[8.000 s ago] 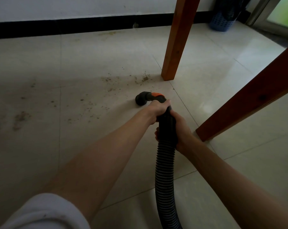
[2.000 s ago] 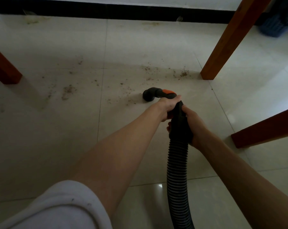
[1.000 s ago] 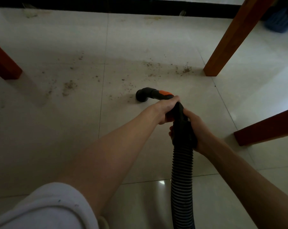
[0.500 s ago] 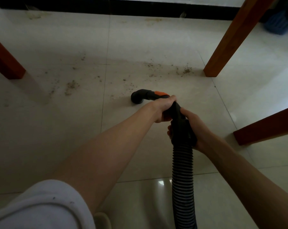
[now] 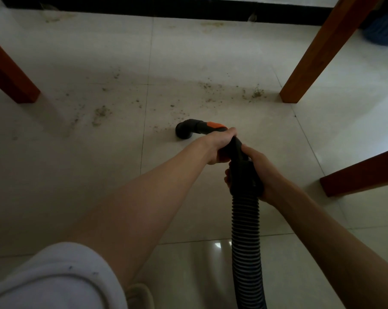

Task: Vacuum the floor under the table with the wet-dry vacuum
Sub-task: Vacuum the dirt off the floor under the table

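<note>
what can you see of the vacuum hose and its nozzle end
The vacuum hose is black, ribbed and looks like plastic. It rises from the bottom edge to a smooth black handle section. The right hand grips that section near the ribbing; the left hand grips it further forward. Past an orange tab it bends into a short elbow nozzle whose mouth points down at the tiled floor, near scattered dirt specks.

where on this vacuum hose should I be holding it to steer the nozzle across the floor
Hold the smooth rigid grip between the nozzle and the ribbed hose, from above and behind, as the left hand and right hand do; the ribbed part would probably flex.
</note>
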